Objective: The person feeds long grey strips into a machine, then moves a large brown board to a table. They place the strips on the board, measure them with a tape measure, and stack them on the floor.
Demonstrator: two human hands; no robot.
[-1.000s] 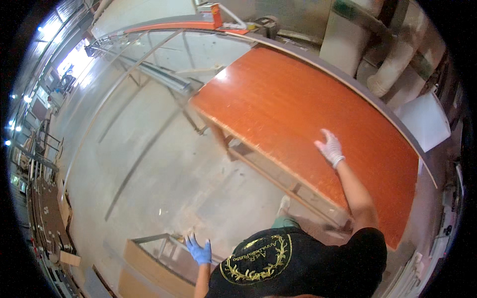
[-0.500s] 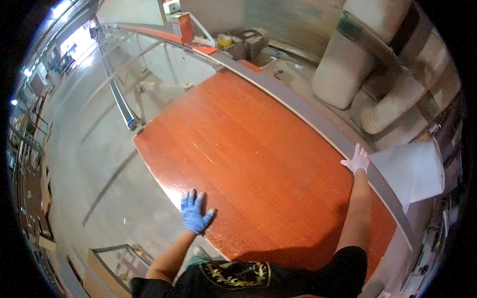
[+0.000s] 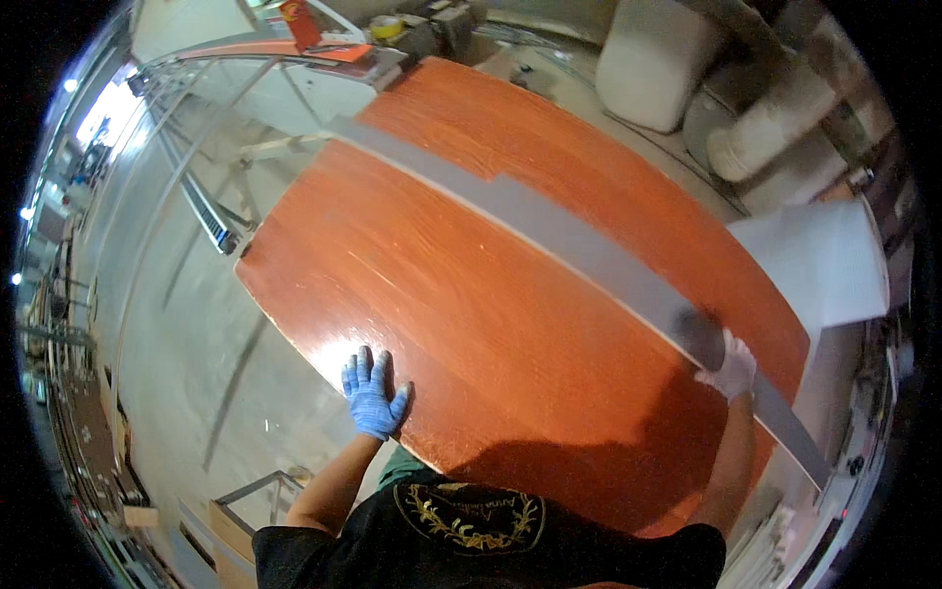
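Observation:
A large reddish-brown wooden board lies flat before me, with a glossy grain and pale worn edges. My left hand, in a blue glove, rests palm down near its left edge with the fingers spread. A long grey strip with a pale edge crosses the board lengthwise, from the far left to the near right. My right hand, in a whitish glove, grips the strip near its right end. The thumb lies by the near edge; the other fingers are blurred. A dark shadow falls on the strip beside that hand.
Thin metal rails run off to the far left. Beyond the board are a yellow tape roll and an orange box. Bulky pale ducts and a white bin stand to the right. A frame sits low at the left.
The grey strip has shifted from the board's right edge toward its middle, with my right hand on it. My left hand stays flat near the left edge. The view has shifted slightly.

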